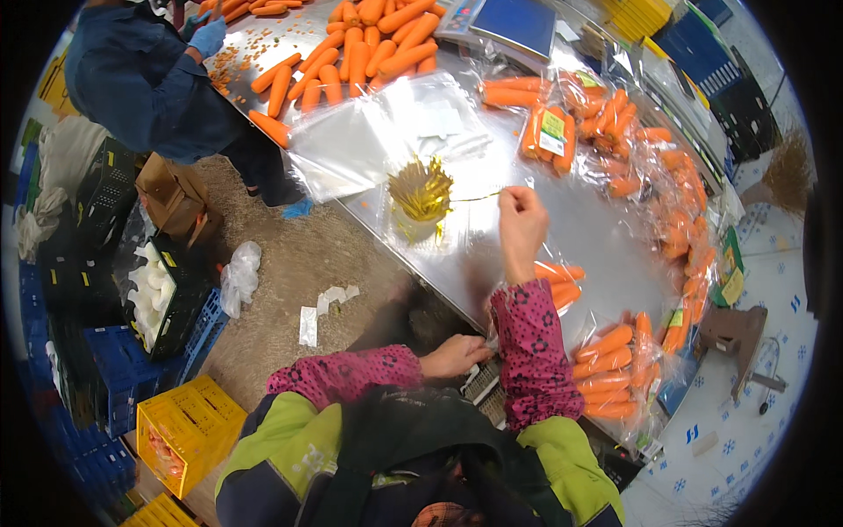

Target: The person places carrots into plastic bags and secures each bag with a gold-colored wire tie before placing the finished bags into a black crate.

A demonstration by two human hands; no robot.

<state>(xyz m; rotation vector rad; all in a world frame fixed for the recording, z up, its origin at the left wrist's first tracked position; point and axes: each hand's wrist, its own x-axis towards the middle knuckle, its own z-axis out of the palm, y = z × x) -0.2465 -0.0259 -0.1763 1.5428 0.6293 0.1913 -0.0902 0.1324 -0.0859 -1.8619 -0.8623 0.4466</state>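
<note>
My right hand (524,224) is pinched over the steel table, holding one end of a thin gold twist tie (477,198). The strip stretches left toward a bunch of gold twist ties (421,189) standing in a clear holder. At the table's near edge my left hand (455,356) is closed, fingers pressed on what looks like the gathered clear plastic of a bag. My right forearm partly hides that spot. Just beyond the same forearm, carrots (559,281) show in clear plastic; whether it is the same bag is hidden.
Loose carrots (369,44) pile at the far side beside flat clear bags (342,145). Bagged carrots (676,211) line the right edge. A blue-topped scale (516,26) stands far right. A co-worker in dark blue (145,83) works far left. Crates (189,430) stack on the left floor.
</note>
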